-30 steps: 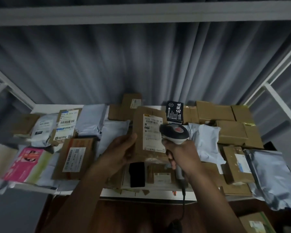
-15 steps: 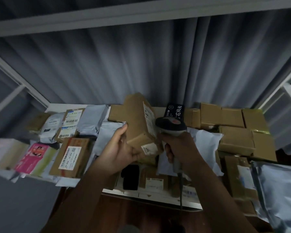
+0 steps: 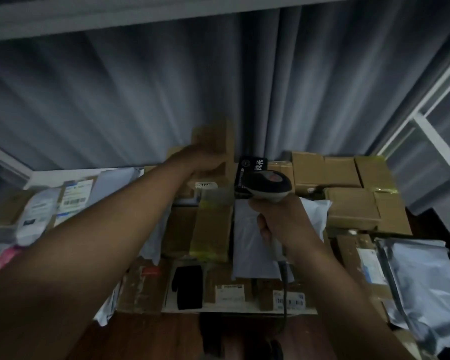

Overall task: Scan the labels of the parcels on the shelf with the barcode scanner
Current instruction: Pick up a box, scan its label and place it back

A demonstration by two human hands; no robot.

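Observation:
My left hand (image 3: 203, 159) reaches to the back of the shelf and grips a brown cardboard parcel (image 3: 216, 139), which stands upright against the grey curtain and looks blurred. My right hand (image 3: 281, 219) grips the handle of the barcode scanner (image 3: 268, 187). The scanner's dark-and-white head points left, above a white poly mailer (image 3: 252, 253). Its cable (image 3: 285, 294) hangs down past the shelf's front edge. Below the held parcel lies a flat brown box with yellowish tape (image 3: 213, 229).
The white shelf (image 3: 44, 175) is crowded with parcels: brown boxes (image 3: 348, 188) at the back right, a black box with white characters (image 3: 252, 165), silver bags (image 3: 426, 281) at the right, labelled mailers (image 3: 73, 196) at the left, a black item (image 3: 187, 287) near the front. White frame posts (image 3: 431, 131) rise at the right.
My left hand has carried the brown parcel away from the scanner and up to the back of the shelf. The scanner hand stayed near the middle. The camera tilted down slightly.

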